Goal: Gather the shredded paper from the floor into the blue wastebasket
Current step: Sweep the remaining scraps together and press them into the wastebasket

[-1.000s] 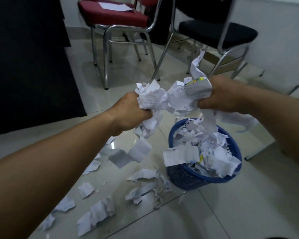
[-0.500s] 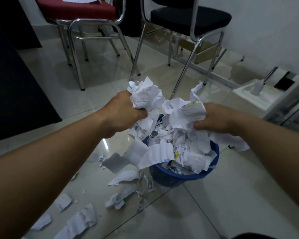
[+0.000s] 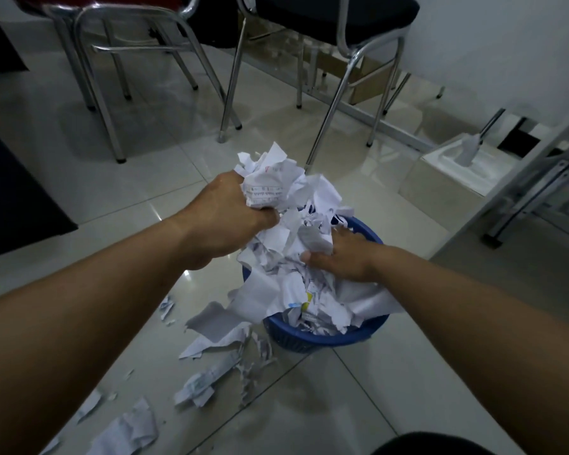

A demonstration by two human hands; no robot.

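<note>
Left hand (image 3: 224,218), right hand (image 3: 339,254), forearms (image 3: 96,300) bare (dark clothing (image 3: 440,444) below).

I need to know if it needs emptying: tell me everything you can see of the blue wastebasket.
The round blue plastic wastebasket with a ribbed-looking wall stands upright on the pale tiled floor. It is overfull: shredded white paper heaps above its rim and spills over its left edge. The right hand presses flat on the heap. More loose scraps lie on the floor beside its base.

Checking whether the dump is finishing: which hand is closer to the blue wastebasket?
Right. The right hand rests on the paper heaped in the blue wastebasket; the left hand grips a paper wad above its left side.
</note>
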